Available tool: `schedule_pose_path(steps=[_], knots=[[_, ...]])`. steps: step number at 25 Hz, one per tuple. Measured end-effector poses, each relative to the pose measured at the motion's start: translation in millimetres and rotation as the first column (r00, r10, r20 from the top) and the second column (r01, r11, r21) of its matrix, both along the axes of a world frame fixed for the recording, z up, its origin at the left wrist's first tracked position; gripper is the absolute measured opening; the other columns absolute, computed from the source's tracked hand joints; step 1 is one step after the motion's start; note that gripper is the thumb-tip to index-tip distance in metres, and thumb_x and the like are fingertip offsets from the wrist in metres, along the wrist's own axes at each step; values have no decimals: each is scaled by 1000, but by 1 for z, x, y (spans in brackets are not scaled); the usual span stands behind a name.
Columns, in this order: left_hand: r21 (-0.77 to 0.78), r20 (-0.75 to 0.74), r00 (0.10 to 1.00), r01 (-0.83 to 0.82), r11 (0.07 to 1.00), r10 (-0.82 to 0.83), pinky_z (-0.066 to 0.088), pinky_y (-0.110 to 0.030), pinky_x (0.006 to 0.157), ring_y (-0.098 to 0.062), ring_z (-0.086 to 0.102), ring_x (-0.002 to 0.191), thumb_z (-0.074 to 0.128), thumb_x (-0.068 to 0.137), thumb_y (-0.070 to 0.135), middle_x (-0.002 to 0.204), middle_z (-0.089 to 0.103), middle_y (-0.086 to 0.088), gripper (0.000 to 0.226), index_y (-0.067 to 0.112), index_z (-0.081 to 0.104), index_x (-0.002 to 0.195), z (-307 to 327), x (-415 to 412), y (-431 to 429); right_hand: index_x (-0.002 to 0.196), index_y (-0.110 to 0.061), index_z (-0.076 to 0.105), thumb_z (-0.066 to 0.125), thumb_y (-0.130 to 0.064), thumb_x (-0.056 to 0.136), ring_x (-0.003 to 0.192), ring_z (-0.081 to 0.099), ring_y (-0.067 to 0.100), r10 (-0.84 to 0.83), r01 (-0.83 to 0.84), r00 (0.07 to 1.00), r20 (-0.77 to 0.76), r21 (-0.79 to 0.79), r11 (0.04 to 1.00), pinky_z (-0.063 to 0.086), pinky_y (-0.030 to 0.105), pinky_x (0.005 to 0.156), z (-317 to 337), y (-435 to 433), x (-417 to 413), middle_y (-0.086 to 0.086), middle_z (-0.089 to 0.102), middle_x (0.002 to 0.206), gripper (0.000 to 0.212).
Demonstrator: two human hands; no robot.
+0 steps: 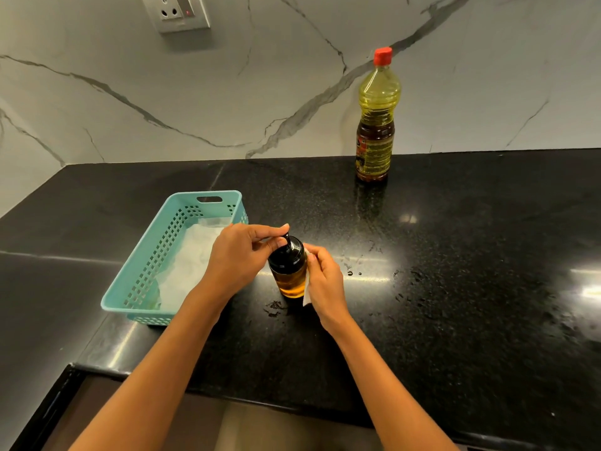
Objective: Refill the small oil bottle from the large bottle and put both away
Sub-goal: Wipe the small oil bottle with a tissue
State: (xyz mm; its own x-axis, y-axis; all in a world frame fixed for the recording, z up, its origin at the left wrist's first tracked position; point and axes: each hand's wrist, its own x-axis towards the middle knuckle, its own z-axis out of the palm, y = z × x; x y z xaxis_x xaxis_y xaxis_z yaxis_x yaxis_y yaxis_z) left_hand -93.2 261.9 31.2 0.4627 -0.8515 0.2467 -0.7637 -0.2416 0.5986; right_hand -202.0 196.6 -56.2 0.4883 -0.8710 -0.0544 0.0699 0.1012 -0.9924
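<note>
The small oil bottle (288, 275) stands upright on the black counter, amber oil in its glass body under a black cap. My left hand (239, 255) pinches the spout at the top of the cap. My right hand (325, 281) holds a white tissue (306, 292) pressed against the bottle's right side. The large oil bottle (376, 125), yellow oil, red cap on, dark label, stands upright at the back by the marble wall, well away from both hands.
A teal perforated basket (153, 265) lined with white paper sits just left of the small bottle. Oil drops and smears (353, 273) spot the black counter (471, 255) around and right of the bottle. The counter's front edge runs below my forearms. A wall socket (177, 11) is at the upper left.
</note>
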Motion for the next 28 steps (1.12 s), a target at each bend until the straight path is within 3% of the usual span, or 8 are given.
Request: schedule_pose_path(steps=[5,9,12,14,16,19,21,28], knots=[[-10,-4,1000,0,1000,0,56,-42,75,-14,67,77,69,80,19,91,74,-3,28,20,68,108,-1,1,-1,134,-12,46,39,0,96,126,42,4,29,-29,999,37,6,1000,34,20,106,-12,18,-4,-10,48,132,40],[-14,14,1000,12,1000,-11,56,-42,75,-16,67,77,69,80,20,91,74,-3,28,21,68,108,-2,1,0,124,-13,57,38,2,95,117,54,12,94,-94,994,-50,-6,996,42,27,102,-10,-2,-2,-3,60,120,38],[-19,9,999,33,999,-33,56,-44,74,-21,68,74,70,79,21,87,74,-4,28,22,68,107,-2,5,-1,127,-9,54,38,3,95,123,48,13,106,-105,994,11,-62,993,38,29,106,7,-11,-1,4,56,130,38],[-10,13,999,42,999,-42,52,-20,84,-19,68,73,71,78,20,89,74,-3,28,22,69,106,-2,8,-1,128,-10,53,38,3,95,125,47,11,107,-106,994,13,-83,991,37,27,107,4,-8,-3,4,54,132,39],[-24,52,998,38,999,-37,29,4,89,-12,67,73,72,77,19,93,73,0,28,23,69,105,-2,8,-1,123,-18,56,39,3,95,121,51,11,145,-145,989,-1,-13,989,40,29,104,-4,-8,-4,2,57,128,40],[-107,111,992,75,991,-63,23,-22,110,-5,64,83,73,77,18,93,70,6,27,20,70,103,-9,11,-1,109,-28,60,38,3,95,107,57,2,223,-222,975,-7,60,973,45,21,97,-4,-17,-4,-1,62,116,41],[-174,197,976,125,977,-90,28,-35,111,-4,62,90,69,79,24,95,68,8,25,20,69,103,-16,14,0,116,-18,60,37,3,95,111,56,5,237,-237,971,1,8,971,43,18,97,5,-24,-5,1,62,119,37],[-349,353,928,248,904,-118,41,-47,101,-10,69,73,59,88,20,93,71,1,15,18,66,102,-39,21,-4,125,-12,53,41,5,94,117,53,6,258,-252,961,-100,68,965,40,25,102,-5,-26,-7,1,59,124,38]])
